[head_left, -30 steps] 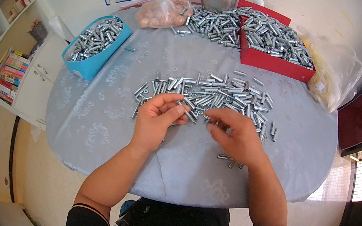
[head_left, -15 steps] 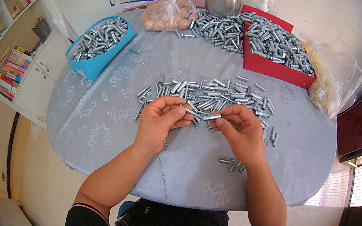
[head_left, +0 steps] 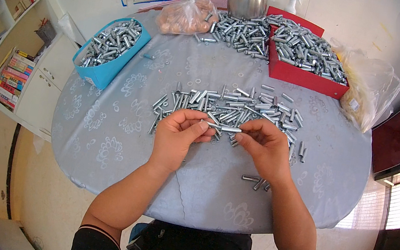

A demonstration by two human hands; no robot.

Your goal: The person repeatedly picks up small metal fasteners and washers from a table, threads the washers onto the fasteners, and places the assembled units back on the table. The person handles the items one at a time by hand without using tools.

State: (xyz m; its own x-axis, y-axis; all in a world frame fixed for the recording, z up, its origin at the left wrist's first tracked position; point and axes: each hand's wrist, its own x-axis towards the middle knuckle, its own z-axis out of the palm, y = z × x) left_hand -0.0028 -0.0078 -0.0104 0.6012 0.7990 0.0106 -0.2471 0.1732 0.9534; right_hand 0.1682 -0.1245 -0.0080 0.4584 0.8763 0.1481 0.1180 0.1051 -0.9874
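Blue tray: far left on the table, full of metal pins.
Left hand: fingers pinched on one end of a metal pin.
Pin: level between both hands, just before the loose pile.
Right hand: fingertips closed on its other end.
Red tray: far right, heaped with pins.

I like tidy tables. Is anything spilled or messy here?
Yes. Metal tubes lie heaped loose on the table beside the red tray, not in it. One stray tube sits alone near the blue box.
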